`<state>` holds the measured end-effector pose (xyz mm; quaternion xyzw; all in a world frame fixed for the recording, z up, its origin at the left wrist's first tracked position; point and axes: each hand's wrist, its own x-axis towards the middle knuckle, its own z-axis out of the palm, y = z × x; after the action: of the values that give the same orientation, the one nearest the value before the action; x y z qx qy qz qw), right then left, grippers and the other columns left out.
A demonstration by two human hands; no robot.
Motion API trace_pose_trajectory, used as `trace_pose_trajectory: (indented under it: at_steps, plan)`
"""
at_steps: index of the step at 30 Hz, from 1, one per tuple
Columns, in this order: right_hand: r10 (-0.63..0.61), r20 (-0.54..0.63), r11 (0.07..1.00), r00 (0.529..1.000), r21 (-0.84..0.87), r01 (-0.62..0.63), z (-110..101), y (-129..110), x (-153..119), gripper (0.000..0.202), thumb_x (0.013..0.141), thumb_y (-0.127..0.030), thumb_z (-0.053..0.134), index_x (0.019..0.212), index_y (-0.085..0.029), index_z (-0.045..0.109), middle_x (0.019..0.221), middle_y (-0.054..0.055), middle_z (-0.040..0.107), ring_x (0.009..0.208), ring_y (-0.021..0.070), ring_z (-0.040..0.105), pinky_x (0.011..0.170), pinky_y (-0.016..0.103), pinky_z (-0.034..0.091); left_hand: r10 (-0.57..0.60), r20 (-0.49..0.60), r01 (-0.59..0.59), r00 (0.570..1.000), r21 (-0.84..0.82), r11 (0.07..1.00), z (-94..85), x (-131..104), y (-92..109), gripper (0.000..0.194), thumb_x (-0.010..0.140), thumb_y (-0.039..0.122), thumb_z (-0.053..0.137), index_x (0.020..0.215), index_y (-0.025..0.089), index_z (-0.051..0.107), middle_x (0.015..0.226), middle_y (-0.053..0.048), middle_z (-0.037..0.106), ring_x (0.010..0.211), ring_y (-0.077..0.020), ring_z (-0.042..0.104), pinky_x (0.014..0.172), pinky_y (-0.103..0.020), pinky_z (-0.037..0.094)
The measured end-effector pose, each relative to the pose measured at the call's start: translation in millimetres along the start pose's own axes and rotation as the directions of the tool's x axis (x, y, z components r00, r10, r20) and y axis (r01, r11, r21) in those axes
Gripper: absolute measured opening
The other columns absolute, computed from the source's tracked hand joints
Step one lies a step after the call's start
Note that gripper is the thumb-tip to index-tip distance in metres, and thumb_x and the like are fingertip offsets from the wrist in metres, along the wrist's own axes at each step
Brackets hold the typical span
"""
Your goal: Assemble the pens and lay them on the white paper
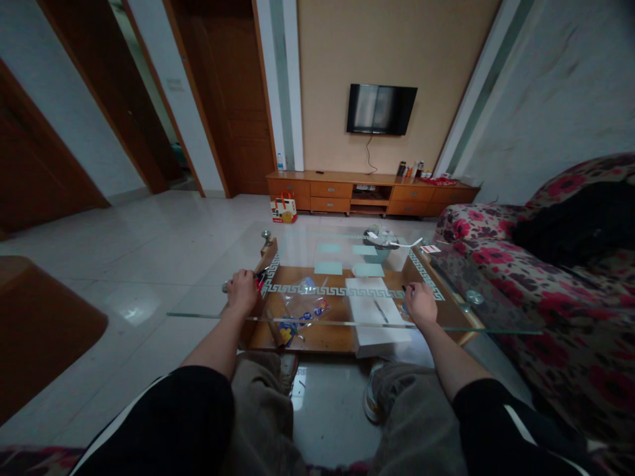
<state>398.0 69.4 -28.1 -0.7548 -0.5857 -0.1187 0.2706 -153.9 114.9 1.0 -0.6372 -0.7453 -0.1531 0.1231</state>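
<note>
— Hands, please?
— Left hand is closed, knuckles up, on the glass tabletop near its left edge; a red-handled item lies beside it. Whether it grips that, I cannot tell.
— Right?
— Right hand is fisted on the glass beside the white paper; contents unclear.

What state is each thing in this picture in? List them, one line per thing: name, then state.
Left hand: fingers curled shut, resting on the glass tabletop; what it holds, if anything, cannot be told.
Right hand: fingers curled, on the tabletop beside the white paper.
Television: off, wall-mounted.
Cabinet drawers: closed.
Small basket: upright, filled.
Plastic bag: lying flat.
</note>
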Motion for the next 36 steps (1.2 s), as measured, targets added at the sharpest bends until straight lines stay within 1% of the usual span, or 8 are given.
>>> trace_pose_trajectory:
  at_steps: [5,10,13,17,25,30,34,36]
  plan:
    - [-0.026,0.019,0.998,0.999,0.05,0.025,-3,-42,2,0.029,0.099,-0.029,0.042,0.11,-0.014,0.064,0.109,0.015,0.06,0.105,0.0273,0.052,0.09,0.035,0.039,0.198,0.043,-0.196,0.979,-0.058,0.979,-11.3,2,48,0.03,0.097,0.016,0.037,0.119,0.019,0.057,0.115,-0.014,0.062,0.112,-0.0292,0.054,0.095,-0.042,0.037]
    - [-0.124,0.076,0.972,0.989,0.209,0.106,0,-103,-6,0.029,0.1,-0.028,0.041,0.112,-0.016,0.064,0.112,0.015,0.06,0.108,0.027,0.051,0.094,0.034,0.038,0.443,0.031,-0.436,0.896,-0.135,0.89,-12.1,-1,87,0.032,0.093,0.009,0.04,0.119,0.02,0.056,0.117,-0.014,0.059,0.112,-0.029,0.056,0.091,-0.04,0.041]
    - [-0.17,0.086,0.93,0.982,0.343,0.131,10,-137,-12,0.028,0.099,-0.029,0.043,0.108,-0.016,0.065,0.109,0.015,0.062,0.106,0.0253,0.053,0.094,0.033,0.039,0.531,0.023,-0.524,0.847,-0.138,0.841,-11.6,-5,102,0.028,0.093,0.01,0.043,0.115,0.02,0.057,0.114,-0.013,0.059,0.106,-0.0273,0.058,0.087,-0.038,0.044]
    - [-0.216,0.216,0.826,0.952,0.561,0.06,27,-167,-13,0.028,0.099,-0.032,0.045,0.096,-0.016,0.068,0.098,0.011,0.068,0.095,0.0219,0.059,0.09,0.029,0.042,0.611,-0.008,-0.607,0.791,-0.122,0.785,-11.5,-12,118,0.02,0.096,0.018,0.047,0.113,0.019,0.057,0.11,-0.013,0.06,0.1,-0.0253,0.061,0.084,-0.036,0.047]
    - [-0.151,0.376,0.734,0.914,0.662,-0.151,35,-186,-13,0.038,0.099,-0.04,0.043,0.083,-0.018,0.07,0.08,0.006,0.072,0.077,0.0187,0.065,0.072,0.026,0.047,0.734,-0.016,-0.728,0.679,-0.142,0.671,-20.9,-24,146,0.015,0.095,0.018,0.051,0.109,0.02,0.056,0.105,-0.008,0.062,0.098,-0.0211,0.062,0.081,-0.03,0.049]
    - [-0.134,0.637,0.515,0.759,0.699,-0.496,31,-191,-21,0.046,0.095,-0.054,0.049,0.072,-0.017,0.065,0.057,0.001,0.061,0.044,0.0117,0.051,0.043,0.022,0.038,0.781,-0.007,-0.773,0.624,-0.153,0.616,-28.9,-29,158,0.013,0.097,0.021,0.049,0.107,0.02,0.057,0.106,-0.008,0.062,0.096,-0.0203,0.063,0.08,-0.03,0.05]
    - [-0.171,0.716,0.448,0.676,0.668,-0.594,33,-188,-25,0.047,0.095,-0.053,0.049,0.07,-0.016,0.062,0.053,0.0,0.058,0.038,0.0082,0.045,0.036,0.019,0.032,0.789,-0.005,-0.778,0.615,-0.171,0.605,-28.7,-31,165,0.017,0.098,0.027,0.05,0.113,0.02,0.056,0.109,-0.009,0.061,0.095,-0.0193,0.063,0.078,-0.028,0.051]
    - [-0.165,0.732,0.442,0.661,0.654,-0.614,37,-185,-25,0.047,0.095,-0.054,0.049,0.069,-0.016,0.06,0.051,0.0,0.057,0.036,0.0077,0.044,0.035,0.018,0.031,0.793,-0.008,-0.781,0.609,-0.176,0.599,-26.6,-32,168,0.021,0.098,0.029,0.05,0.116,0.02,0.055,0.111,-0.009,0.061,0.095,-0.0195,0.064,0.076,-0.027,0.051]
